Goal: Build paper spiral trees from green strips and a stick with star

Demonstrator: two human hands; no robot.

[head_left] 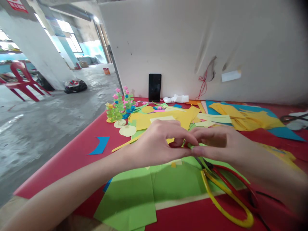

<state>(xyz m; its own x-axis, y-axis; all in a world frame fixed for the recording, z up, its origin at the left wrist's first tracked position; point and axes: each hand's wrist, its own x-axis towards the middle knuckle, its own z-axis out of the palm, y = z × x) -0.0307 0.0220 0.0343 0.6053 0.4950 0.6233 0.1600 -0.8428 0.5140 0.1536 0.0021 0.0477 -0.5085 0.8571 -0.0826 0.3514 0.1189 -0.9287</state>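
– Can you read any writing there?
– Hardly. The red sign (17,5) at upper left bears white characters, cut off at the edge and too blurred to make out.
– And the orange container (106,71) on the floor?
– Pale marks on it, too small to read.
– The black phone (154,87)?
– It leans upright against the white board (173,41), screen dark. The white label (231,76) stuck on the board looks plain.
– What about the hands?
– The left hand (161,141) and right hand (216,142) meet, each grip pinching a thin green strip (189,146), partly hidden by the fingers, above the green paper (130,195).
– And the scissors (209,166)?
– They lie just below the right hand on the red-covered counter (74,157), handles yellow and red. I can't tell whether the blades carry a brand.
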